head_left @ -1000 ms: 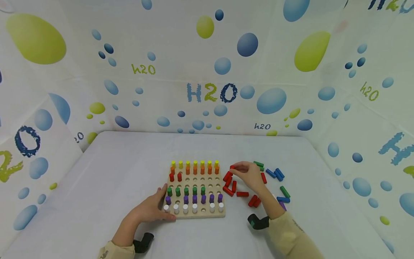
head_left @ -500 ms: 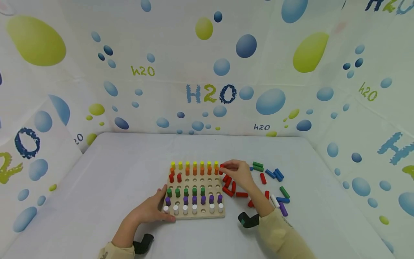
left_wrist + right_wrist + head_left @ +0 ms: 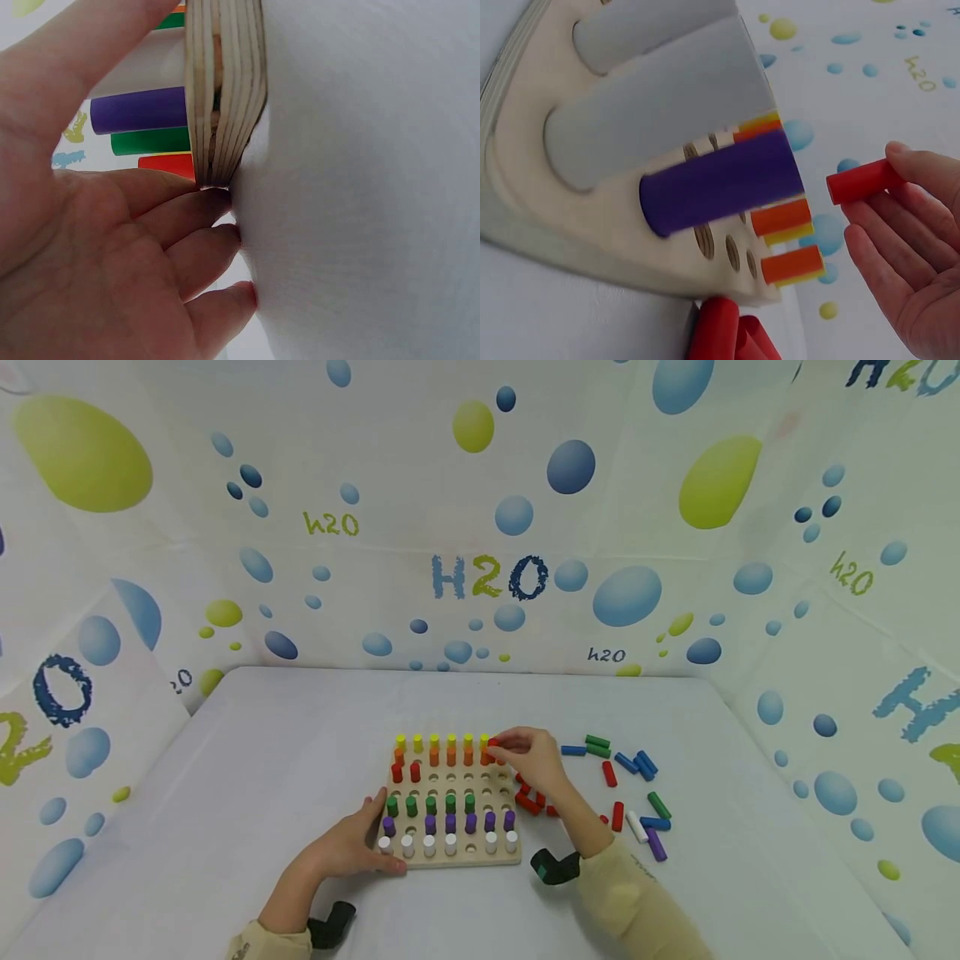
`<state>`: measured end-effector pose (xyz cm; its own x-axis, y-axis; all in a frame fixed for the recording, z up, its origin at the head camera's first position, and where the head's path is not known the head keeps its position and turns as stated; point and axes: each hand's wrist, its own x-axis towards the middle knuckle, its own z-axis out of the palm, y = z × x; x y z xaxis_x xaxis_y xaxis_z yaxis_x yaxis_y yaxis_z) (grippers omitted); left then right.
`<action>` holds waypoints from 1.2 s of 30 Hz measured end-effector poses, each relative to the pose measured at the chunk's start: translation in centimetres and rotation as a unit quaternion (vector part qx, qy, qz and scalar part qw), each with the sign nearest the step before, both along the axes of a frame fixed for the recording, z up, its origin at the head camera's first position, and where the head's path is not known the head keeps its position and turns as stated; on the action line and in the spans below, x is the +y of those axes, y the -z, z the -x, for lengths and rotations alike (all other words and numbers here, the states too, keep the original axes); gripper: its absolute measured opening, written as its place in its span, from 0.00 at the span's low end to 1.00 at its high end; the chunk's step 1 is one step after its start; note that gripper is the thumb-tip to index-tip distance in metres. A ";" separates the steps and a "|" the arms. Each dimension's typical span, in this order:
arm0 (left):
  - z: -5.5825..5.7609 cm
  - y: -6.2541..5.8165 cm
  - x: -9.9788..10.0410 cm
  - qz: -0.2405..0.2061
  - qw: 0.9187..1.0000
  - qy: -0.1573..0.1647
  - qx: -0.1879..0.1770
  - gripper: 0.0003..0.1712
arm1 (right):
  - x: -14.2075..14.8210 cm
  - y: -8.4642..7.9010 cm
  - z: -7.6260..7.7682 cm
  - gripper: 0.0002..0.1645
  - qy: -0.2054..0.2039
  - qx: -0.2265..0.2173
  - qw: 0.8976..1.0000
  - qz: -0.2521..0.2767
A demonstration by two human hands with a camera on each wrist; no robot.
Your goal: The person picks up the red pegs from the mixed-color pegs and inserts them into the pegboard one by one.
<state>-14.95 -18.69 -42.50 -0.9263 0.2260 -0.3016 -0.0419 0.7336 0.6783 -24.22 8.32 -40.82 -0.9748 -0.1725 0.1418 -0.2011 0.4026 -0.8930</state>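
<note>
A wooden pegboard (image 3: pixel 461 784) with rows of coloured pegs lies on the white table. My left hand (image 3: pixel 341 843) holds its near left corner, thumb along the front edge and fingers against the side (image 3: pixel 229 75). Between thumb and fingertips, my right hand (image 3: pixel 536 764) pinches a red peg (image 3: pixel 862 182). In the head view this peg overlaps the right end of the yellow and orange rows; the right wrist view shows it raised above the pegs. Two red pegs (image 3: pixel 406 772) stand at the left of the third row, with open holes to their right.
Loose red pegs (image 3: pixel 528 804) lie right of the board, partly under the right forearm. Farther right are blue pegs (image 3: pixel 656 823), green pegs (image 3: pixel 597 745), a white peg (image 3: pixel 637 827) and a purple peg (image 3: pixel 656 845). A printed backdrop (image 3: pixel 360 568) surrounds the table.
My right hand has carried the red peg leftward from the loose pegs to over the board's far right corner. My left hand and the board stay put.
</note>
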 end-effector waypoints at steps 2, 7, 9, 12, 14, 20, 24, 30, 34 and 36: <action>0.0 0.0 0.0 0.000 1.000 0.000 -0.001 0.70 | -0.4 0.0 0.0 0.12 -0.007 -0.002 1.000 0.003; 0.0 -0.1 0.0 -0.002 1.000 0.000 -0.003 0.70 | -1.4 0.1 -0.1 0.14 -0.019 -0.007 1.000 0.006; 0.0 0.0 0.0 -0.004 1.000 -0.001 -0.004 0.70 | -1.9 0.0 -0.2 0.14 -0.026 -0.005 1.000 0.009; 0.0 0.1 -0.1 -0.005 1.000 -0.002 -0.006 0.70 | -2.4 0.0 -0.3 0.13 -0.035 0.000 0.999 0.011; 0.0 0.2 -0.1 -0.006 1.000 -0.003 -0.006 0.71 | -2.7 0.1 -0.4 0.13 -0.042 0.003 0.999 0.013; 0.0 0.2 -0.1 -0.007 1.000 -0.004 -0.007 0.70 | -3.7 0.4 -0.5 0.14 -0.061 -0.012 0.998 0.028; 0.0 0.2 -0.1 -0.006 1.000 -0.009 -0.009 0.70 | -4.5 0.3 -0.4 0.15 -0.064 -0.017 0.997 0.027; 0.2 0.3 -0.1 -0.003 1.000 -0.006 -0.009 0.70 | -5.6 0.4 -0.2 0.15 -0.075 -0.010 0.997 0.016; 0.2 0.3 0.0 0.000 1.000 -0.002 -0.007 0.70 | -6.2 0.6 -0.1 0.16 -0.078 -0.017 0.997 0.018; 0.1 0.3 0.0 0.000 1.000 0.000 -0.006 0.70 | -6.4 0.8 0.0 0.16 -0.075 -0.024 0.997 0.019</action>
